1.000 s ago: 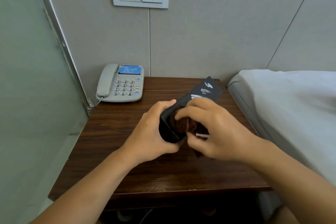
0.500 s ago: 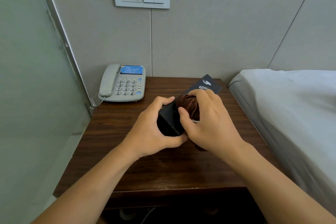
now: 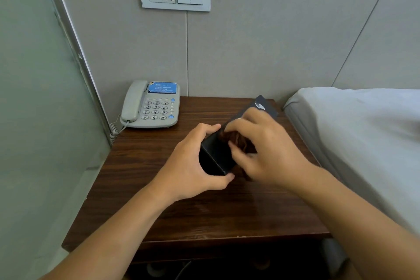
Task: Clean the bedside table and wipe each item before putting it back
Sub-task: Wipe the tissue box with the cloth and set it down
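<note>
A long black box (image 3: 214,157) with squared edges is held above the middle of the dark wooden bedside table (image 3: 145,173), tilted so its far end points up toward the bed. That far end carries a pale printed mark; its surface looks smooth and slightly glossy. The left hand (image 3: 193,166) grips the near end, fingers curled over the top edge and thumb under the bottom corner. The right hand (image 3: 263,154) presses a bunched brown cloth (image 3: 236,141) against the box's upper face, fingers curled round the cloth; this hand is blurred. A grey corded telephone (image 3: 151,104) sits at the table's back left corner. A bed (image 3: 354,134) with pale sheets lies to the right.
</note>
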